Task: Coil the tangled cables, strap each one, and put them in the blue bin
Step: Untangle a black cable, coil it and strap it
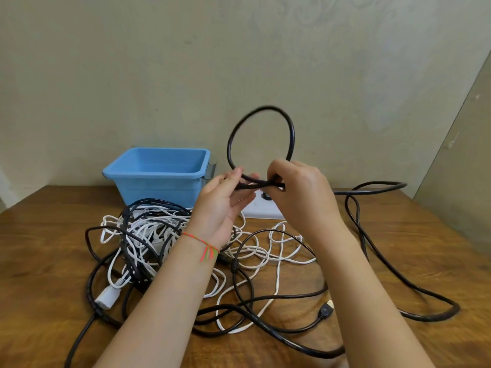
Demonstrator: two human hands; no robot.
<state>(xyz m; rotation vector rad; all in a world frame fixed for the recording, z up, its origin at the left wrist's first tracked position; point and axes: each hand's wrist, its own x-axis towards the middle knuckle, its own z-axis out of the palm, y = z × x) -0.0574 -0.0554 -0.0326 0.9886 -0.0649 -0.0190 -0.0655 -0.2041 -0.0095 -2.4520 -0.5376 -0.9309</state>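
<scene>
both hands pinch black cable loop | white box mostly hidden behind

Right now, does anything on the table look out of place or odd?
Nothing looks damaged or spilled. The only mess is expected: black and white cables lie tangled on the table. The blue bin sits upright, nothing visible inside. Both hands, left hand and right hand, hold a thick black cable in one loop.

Tangled cables block the near approach to the blue bin; its mouth gapes open.
</scene>
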